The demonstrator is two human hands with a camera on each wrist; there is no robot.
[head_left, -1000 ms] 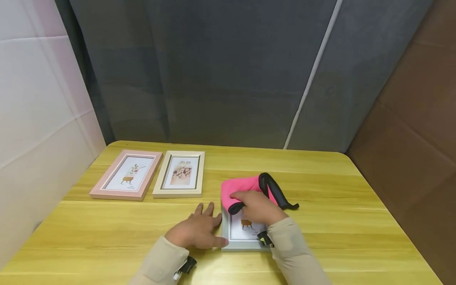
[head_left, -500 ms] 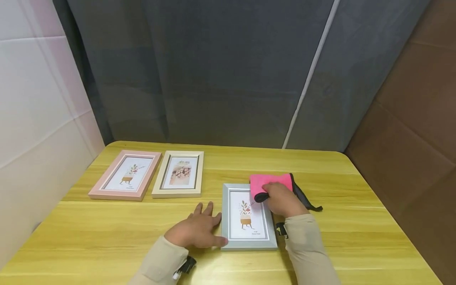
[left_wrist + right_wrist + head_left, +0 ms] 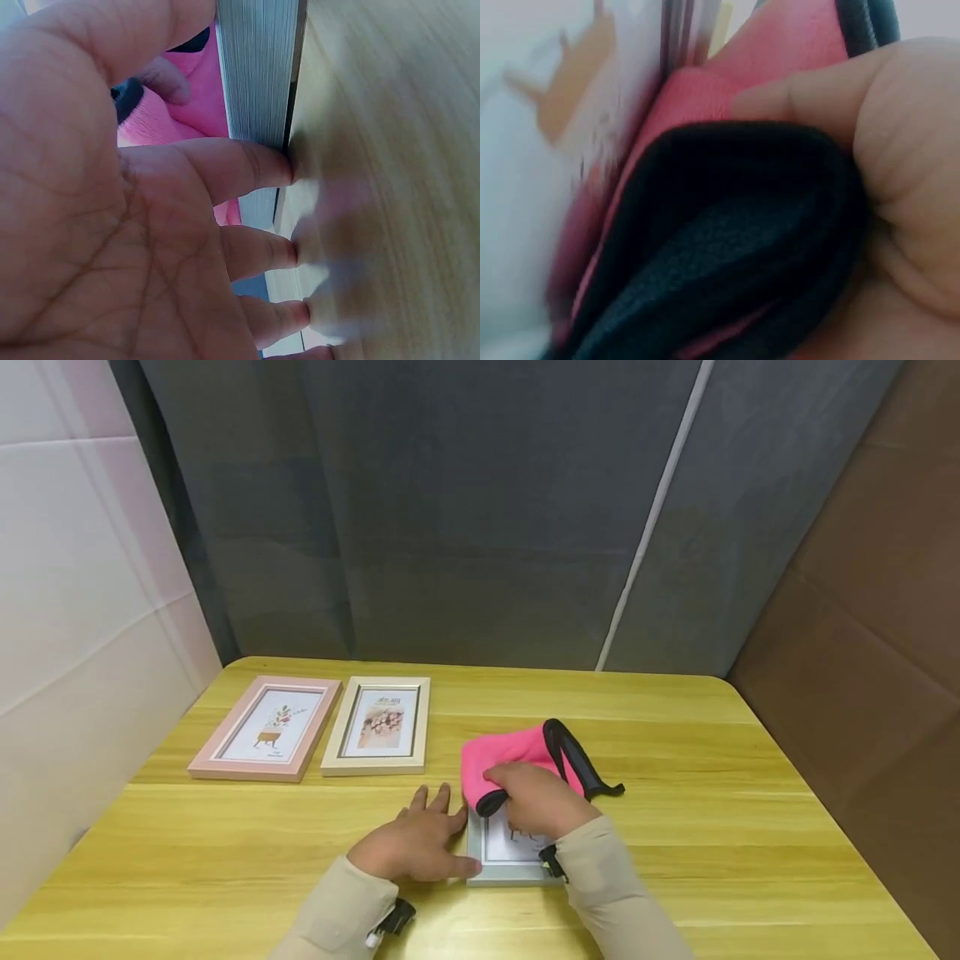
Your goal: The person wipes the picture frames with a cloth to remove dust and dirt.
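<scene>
A pink cloth with black edging (image 3: pixel 501 756) is folded in my right hand (image 3: pixel 546 802), which grips it against the upper part of a grey picture frame (image 3: pixel 517 875). The cloth and hand cover most of the picture; only its lower part shows. In the right wrist view the cloth's black-edged fold (image 3: pixel 727 240) bulges beside the thumb, close to the picture's glass (image 3: pixel 532 172). My left hand (image 3: pixel 420 843) lies left of the grey frame, fingers spread, thumb on its lower left corner. In the left wrist view the fingertips rest on the table beside the frame's side (image 3: pixel 259 71).
A pink picture frame (image 3: pixel 202 768) and a cream picture frame (image 3: pixel 375 769) lie face up at the back left of the wooden table (image 3: pixel 712 760). A dark grey curtain (image 3: pixel 480 510) hangs behind, with a white panel at left and a brown one at right.
My right hand slid the cloth rightward to the grey frame's upper right corner half a second ago, uncovering the picture, and has come back left over it. The left hand stayed in place.
</scene>
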